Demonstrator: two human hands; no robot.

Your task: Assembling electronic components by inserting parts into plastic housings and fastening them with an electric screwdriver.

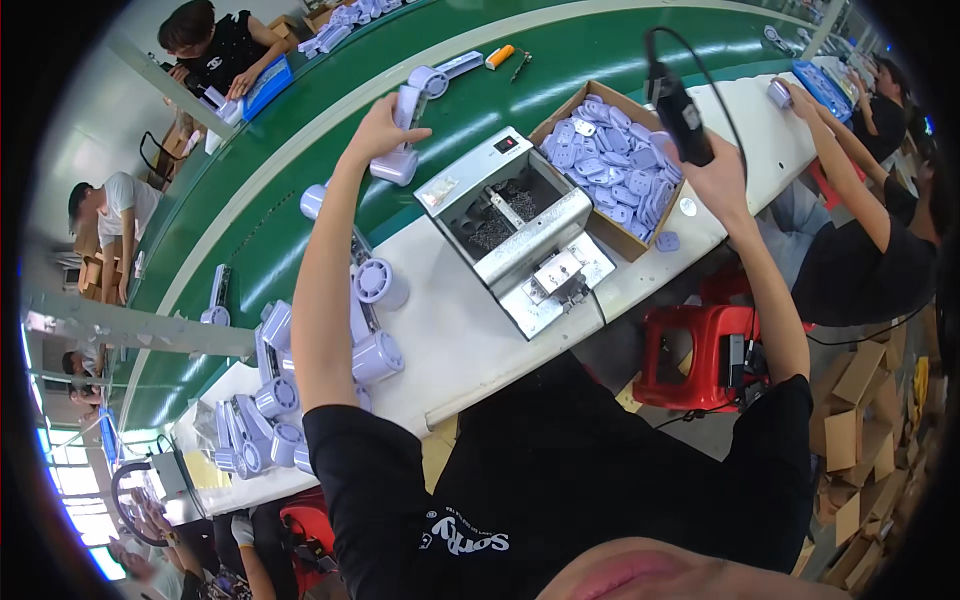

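At the conveyor's near side my left hand (pixel 378 132) is closed around a lavender plastic housing (pixel 395 166) with a rounded end. My thumb lies across it, and part of the housing is hidden by the hand. A similar round-headed housing (pixel 428 82) lies just beyond on the green belt. My right hand (pixel 715 178) grips a black corded electric screwdriver (pixel 678 118), held above the right side of the bench. Between my arms stands a metal screw feeder box (pixel 510 225) with many small dark screws inside. Beside it, a cardboard box (pixel 628 246) holds several small lavender plates (pixel 610 160).
More lavender housings (pixel 376 283) crowd the white bench (pixel 455 345) to the left. An orange cylinder (pixel 500 56) with wires rests on the green conveyor (pixel 275 215). A red stool (pixel 668 350) stands below the bench. Co-workers sit across the belt and to the right.
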